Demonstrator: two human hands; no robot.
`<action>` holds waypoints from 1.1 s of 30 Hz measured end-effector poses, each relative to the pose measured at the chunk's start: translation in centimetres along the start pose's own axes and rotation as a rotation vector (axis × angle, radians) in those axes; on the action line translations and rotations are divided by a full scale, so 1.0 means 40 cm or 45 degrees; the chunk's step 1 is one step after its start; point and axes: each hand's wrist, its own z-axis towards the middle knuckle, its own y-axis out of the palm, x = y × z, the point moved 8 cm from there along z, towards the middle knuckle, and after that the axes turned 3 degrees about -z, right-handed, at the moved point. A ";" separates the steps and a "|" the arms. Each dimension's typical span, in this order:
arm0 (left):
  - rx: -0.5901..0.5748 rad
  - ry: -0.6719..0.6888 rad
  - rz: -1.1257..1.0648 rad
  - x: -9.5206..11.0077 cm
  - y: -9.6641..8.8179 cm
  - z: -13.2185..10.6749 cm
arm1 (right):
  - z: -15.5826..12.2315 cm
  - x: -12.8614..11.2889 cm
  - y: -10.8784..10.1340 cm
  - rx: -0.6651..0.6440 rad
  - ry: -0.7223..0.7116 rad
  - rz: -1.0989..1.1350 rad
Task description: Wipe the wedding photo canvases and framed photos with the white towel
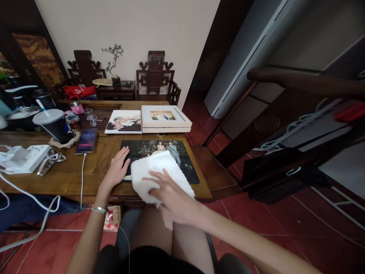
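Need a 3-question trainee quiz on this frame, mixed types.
1. True or false: the right hand lies on a white cloth spread over the dark photo.
2. The left hand rests at the photo's: A left edge, B right edge, C far edge.
3. What colour is the frame behind the photo?
Key: 1 true; 2 A; 3 white.
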 end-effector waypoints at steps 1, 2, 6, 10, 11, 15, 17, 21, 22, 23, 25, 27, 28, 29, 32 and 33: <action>0.000 -0.001 0.000 -0.001 0.000 0.000 | 0.026 0.024 -0.006 0.010 0.026 -0.006; 0.003 -0.002 0.001 -0.002 0.000 0.000 | 0.058 0.053 -0.012 0.028 0.053 -0.024; 0.006 0.003 -0.002 -0.002 -0.001 0.000 | 0.202 0.183 -0.040 0.138 0.160 -0.167; -0.010 0.007 -0.005 0.004 0.000 0.001 | 0.281 0.250 -0.050 0.199 0.262 -0.251; -0.009 0.004 -0.007 0.004 0.000 0.001 | 0.281 0.247 -0.047 0.204 0.269 -0.259; 0.007 -0.006 -0.019 -0.001 0.000 0.002 | 0.209 0.158 -0.016 0.185 0.188 -0.213; -0.001 0.008 -0.014 -0.003 0.003 0.002 | 0.147 0.092 -0.004 0.154 0.117 -0.118; -0.023 0.029 0.009 0.000 0.005 0.001 | 0.035 -0.003 -0.010 0.052 0.002 0.096; -0.023 0.025 0.016 0.001 0.004 0.000 | 0.016 -0.008 -0.016 0.028 -0.010 0.127; -0.023 0.020 0.021 0.003 0.003 0.000 | 0.002 -0.005 -0.023 0.013 -0.014 0.148; -0.025 0.010 0.026 0.004 0.002 -0.001 | -0.011 0.030 -0.038 0.029 0.005 0.157; -0.024 0.000 0.023 0.003 0.002 -0.001 | -0.005 0.091 -0.050 0.088 0.063 0.124; -0.021 -0.002 0.018 0.002 0.003 -0.001 | 0.005 0.127 -0.055 0.132 0.107 0.089; -0.014 -0.002 0.011 0.000 0.003 -0.001 | 0.017 0.163 -0.059 0.179 0.163 0.042; 0.022 0.018 -0.022 -0.001 0.000 0.000 | 0.070 0.249 -0.066 0.285 0.382 -0.139; 0.046 0.027 -0.036 0.001 -0.003 0.001 | 0.091 0.264 -0.066 0.298 0.450 -0.190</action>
